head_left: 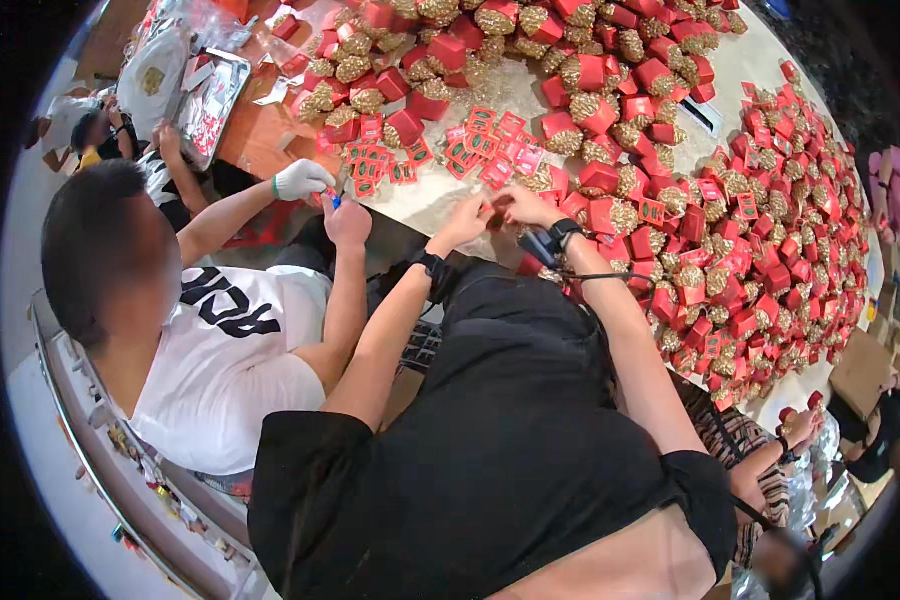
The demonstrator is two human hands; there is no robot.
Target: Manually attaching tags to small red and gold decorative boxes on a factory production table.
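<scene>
My left hand (466, 220) and my right hand (523, 207) meet at the near edge of the pale table (440, 195), fingers pinched together on a small red piece (494, 203) between them. I cannot make out exactly what the piece is. Both wrists wear dark bands. Just beyond my fingers lie several flat red cards (485, 145) in loose rows. Red gift boxes with gold tinsel tops (610, 215) stand right beside my right hand.
Several more red boxes (770, 230) fill the table to the right and far side. On my left sits a person in a white shirt (220, 350) with one gloved hand (302, 180) at the cards. Another person's hand (795, 430) shows lower right. A metal tray (210, 100) lies far left.
</scene>
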